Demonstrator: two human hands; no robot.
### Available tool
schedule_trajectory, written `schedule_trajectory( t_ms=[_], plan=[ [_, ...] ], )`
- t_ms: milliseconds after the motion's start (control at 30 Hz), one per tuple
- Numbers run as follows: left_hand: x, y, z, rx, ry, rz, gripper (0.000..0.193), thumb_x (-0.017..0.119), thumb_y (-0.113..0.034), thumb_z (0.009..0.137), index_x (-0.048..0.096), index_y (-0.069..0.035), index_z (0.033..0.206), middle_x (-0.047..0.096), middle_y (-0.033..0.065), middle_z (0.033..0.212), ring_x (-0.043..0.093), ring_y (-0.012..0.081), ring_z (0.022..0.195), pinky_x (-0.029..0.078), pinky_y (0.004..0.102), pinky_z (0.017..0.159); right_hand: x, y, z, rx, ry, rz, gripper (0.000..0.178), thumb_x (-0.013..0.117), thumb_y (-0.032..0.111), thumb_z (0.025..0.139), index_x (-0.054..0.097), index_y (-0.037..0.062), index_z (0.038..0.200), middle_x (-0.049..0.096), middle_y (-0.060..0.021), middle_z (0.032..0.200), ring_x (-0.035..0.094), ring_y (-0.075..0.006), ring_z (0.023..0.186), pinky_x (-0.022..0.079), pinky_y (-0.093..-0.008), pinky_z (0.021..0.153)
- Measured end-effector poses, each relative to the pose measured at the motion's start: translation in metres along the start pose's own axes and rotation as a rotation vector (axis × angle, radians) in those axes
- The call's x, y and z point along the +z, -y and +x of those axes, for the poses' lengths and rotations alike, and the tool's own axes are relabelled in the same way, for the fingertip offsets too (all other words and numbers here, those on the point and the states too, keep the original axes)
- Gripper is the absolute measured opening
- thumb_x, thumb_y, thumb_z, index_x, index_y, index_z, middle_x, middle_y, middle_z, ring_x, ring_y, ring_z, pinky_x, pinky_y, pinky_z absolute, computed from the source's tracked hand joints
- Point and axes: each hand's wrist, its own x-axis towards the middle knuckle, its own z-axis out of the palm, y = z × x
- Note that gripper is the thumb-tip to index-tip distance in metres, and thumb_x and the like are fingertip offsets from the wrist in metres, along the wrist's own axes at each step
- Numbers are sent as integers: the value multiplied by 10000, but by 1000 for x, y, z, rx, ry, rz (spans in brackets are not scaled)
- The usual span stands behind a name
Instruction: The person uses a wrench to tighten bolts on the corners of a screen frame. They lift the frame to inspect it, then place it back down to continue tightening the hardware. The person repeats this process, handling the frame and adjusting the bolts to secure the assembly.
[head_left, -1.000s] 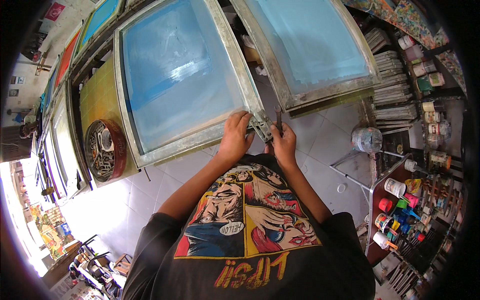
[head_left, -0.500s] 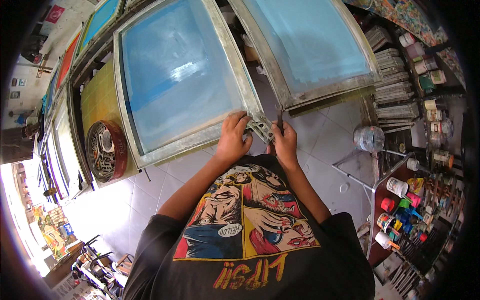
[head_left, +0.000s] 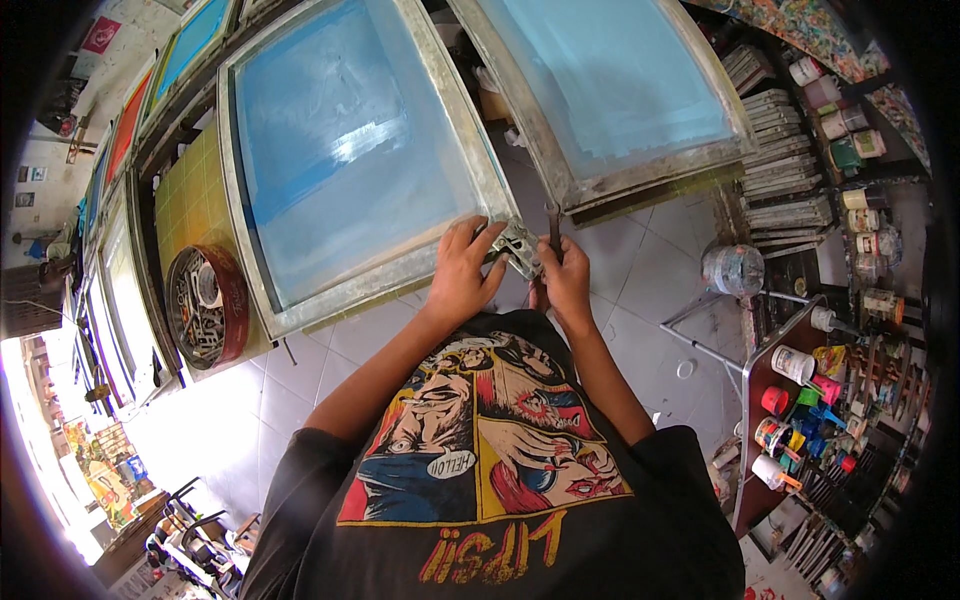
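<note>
My left hand (head_left: 462,268) lies at the near right corner of a silkscreen frame (head_left: 350,265) with blue mesh. Its fingers curl over the edge and grip a perforated metal bracket (head_left: 519,246) at that corner. Just right of the bracket, my right hand (head_left: 564,285) is closed around a dark wrench (head_left: 554,228), which points upward, away from me. The wrench stands close beside the bracket; whether they touch I cannot tell. Some of the bracket is hidden behind my left fingers.
A second light-blue silkscreen (head_left: 660,170) lies to the right, across a gap. A round red tin (head_left: 230,310) of metal hardware sits at the left. A clear water jug (head_left: 733,271), stacked frames (head_left: 790,215) and a small table of paint pots (head_left: 748,440) stand at the right.
The view has shifted slightly, moving the scene a little left. The bracket appears somewhat turned beside my left fingers. Both hands keep nearly the same grip.
</note>
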Motion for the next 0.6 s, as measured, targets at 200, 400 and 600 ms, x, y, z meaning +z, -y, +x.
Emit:
schedule_trajectory(
  t_ms=[200,400,600],
  plan=[
    [-1,-5,18,83,30,44,370,686,-105,733,611,-104,1095,505,166,1194,475,372,1096,396,450,919,-2,6,-1,31,19,-1,137,621,141,864,619,17,923,543,37,739,464,-57,681,383,-228,624],
    [5,5,25,111,18,25,284,714,-72,687,664,-95,965,531,138,1145,481,357,1044,410,440,891,-1,1,-9,76,41,23,142,632,146,852,610,17,907,549,33,743,470,-56,686,389,-225,634],
    [6,4,24,124,-45,-17,216,723,-74,672,683,-109,882,552,108,1096,483,337,1033,406,424,885,1,3,-14,48,46,17,151,636,156,850,607,17,902,548,34,739,469,-52,681,387,-226,625]
  ],
)
